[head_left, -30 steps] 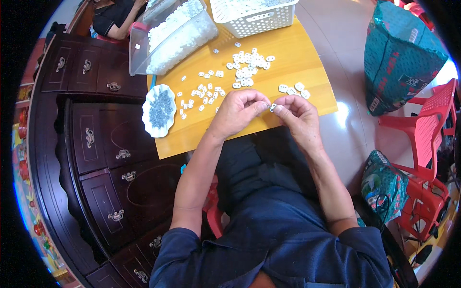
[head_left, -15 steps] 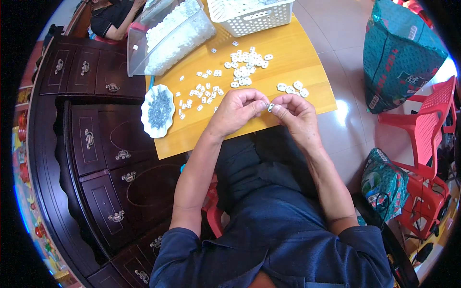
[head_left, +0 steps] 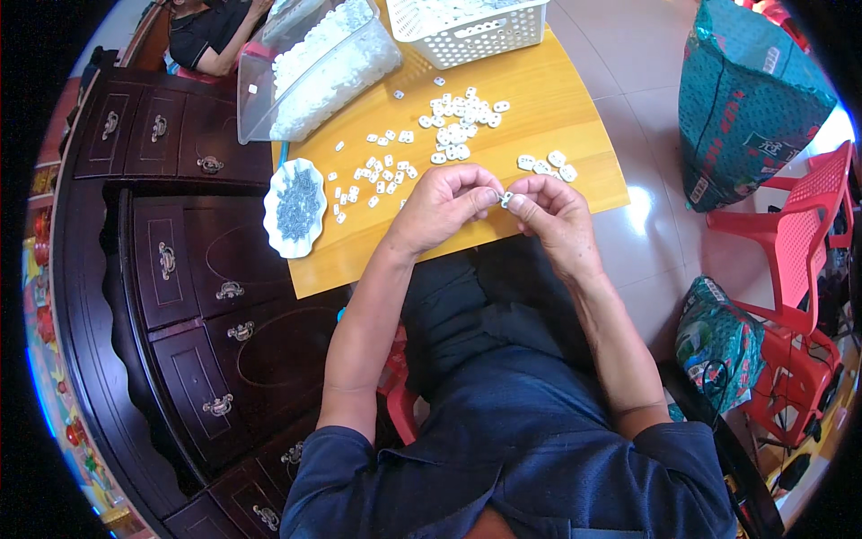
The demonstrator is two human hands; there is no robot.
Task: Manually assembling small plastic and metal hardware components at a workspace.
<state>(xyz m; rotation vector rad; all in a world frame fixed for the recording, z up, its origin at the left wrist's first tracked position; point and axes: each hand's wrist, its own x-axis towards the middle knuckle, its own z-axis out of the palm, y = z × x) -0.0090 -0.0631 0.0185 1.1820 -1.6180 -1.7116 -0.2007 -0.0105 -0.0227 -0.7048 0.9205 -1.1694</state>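
Above the table's near edge, my two hands meet fingertip to fingertip. My right hand pinches a small white plastic piece with dark holes between thumb and fingers. Thumb and forefinger of my left hand are pressed together right beside that piece; whatever they grip is too small to make out. Loose small white pieces lie scattered beyond my left hand. Farther back, rounded white pieces form a pile, and several larger oval ones lie beyond my right hand.
A scalloped white dish of tiny grey metal parts stands at the table's left edge. Behind are a clear bin of white pieces and a white perforated basket. Dark drawers flank the left; a green bag and red chair, the right.
Hardly anything differs. The white piece has turned slightly between my fingertips, and both hands stay in the same place.
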